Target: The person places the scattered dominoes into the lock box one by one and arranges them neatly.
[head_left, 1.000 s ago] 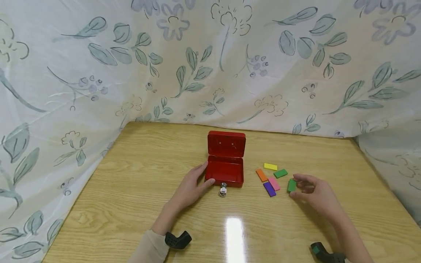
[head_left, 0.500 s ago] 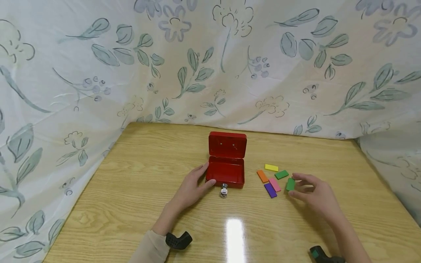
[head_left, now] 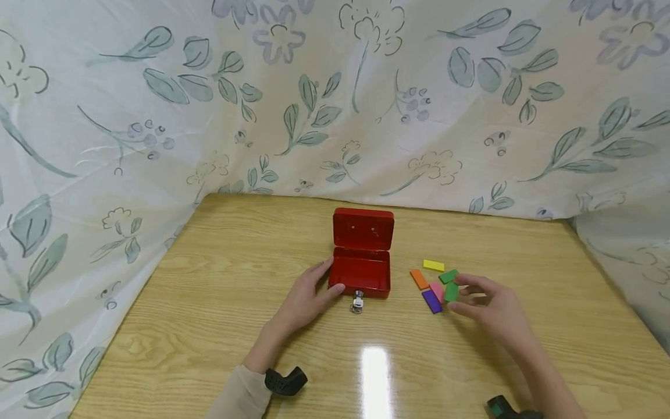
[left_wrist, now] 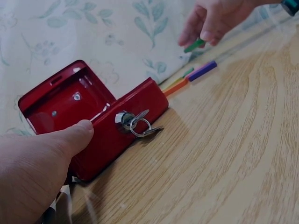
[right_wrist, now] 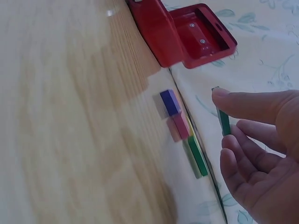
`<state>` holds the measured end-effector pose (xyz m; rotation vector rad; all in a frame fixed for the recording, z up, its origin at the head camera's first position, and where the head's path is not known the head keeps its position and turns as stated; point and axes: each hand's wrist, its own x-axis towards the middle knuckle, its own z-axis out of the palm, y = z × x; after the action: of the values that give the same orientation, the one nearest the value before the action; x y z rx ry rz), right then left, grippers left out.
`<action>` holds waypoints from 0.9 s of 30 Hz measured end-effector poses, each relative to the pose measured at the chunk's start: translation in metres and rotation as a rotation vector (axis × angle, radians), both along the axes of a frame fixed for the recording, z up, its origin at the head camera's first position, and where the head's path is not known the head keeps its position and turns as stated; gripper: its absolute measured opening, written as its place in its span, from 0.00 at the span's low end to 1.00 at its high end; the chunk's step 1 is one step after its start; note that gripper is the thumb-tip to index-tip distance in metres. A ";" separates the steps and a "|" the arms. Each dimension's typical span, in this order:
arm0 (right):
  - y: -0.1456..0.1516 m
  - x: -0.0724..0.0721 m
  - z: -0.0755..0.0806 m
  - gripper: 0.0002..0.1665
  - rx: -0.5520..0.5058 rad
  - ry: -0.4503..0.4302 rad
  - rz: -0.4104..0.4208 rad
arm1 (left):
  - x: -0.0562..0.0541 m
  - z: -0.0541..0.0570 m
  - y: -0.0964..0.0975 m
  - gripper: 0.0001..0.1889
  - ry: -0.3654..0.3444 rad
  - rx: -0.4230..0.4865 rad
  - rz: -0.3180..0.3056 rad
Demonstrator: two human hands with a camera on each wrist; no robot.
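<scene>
A small red metal cash box (head_left: 360, 272) stands on the table with its lid raised and nothing inside. My left hand (head_left: 305, 298) holds the box at its left side, the thumb over the front corner. A lock with keys on a ring (left_wrist: 141, 126) shows on the front. To the right of the box, my right hand (head_left: 496, 305) pinches a green block (right_wrist: 223, 119) between thumb and fingers, raised above the table. Below and beside it lie a second green block (head_left: 448, 276), a pink block (right_wrist: 180, 125), a purple block (head_left: 432, 301), an orange block (head_left: 419, 279) and a yellow block (head_left: 433, 265).
The wooden table (head_left: 220, 262) meets a floral cloth (head_left: 293, 99) that hangs along the back and both sides. A bright reflection lies on the tabletop in front of the box. Each wrist wears a black camera mount (head_left: 285, 382).
My right hand has shifted left with the green block, which now overlaps the pink block in the head view. The left hand stays at the box.
</scene>
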<state>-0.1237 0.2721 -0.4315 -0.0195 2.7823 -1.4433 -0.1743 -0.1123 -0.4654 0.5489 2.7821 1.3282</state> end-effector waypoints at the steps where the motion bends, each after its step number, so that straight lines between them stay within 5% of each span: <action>1: -0.001 0.000 0.001 0.41 -0.002 0.000 0.002 | 0.000 0.000 0.000 0.40 -0.001 0.000 0.001; 18: -0.029 -0.001 0.008 0.39 -0.075 -0.020 0.023 | 0.000 0.001 0.002 0.38 -0.003 0.007 -0.016; 27: -0.044 -0.006 0.026 0.38 -0.090 0.015 0.055 | 0.001 0.001 0.001 0.39 -0.004 0.007 0.002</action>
<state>-0.1296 0.2276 -0.4057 -0.1071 2.7029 -1.5608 -0.1731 -0.1111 -0.4640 0.5422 2.7766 1.3383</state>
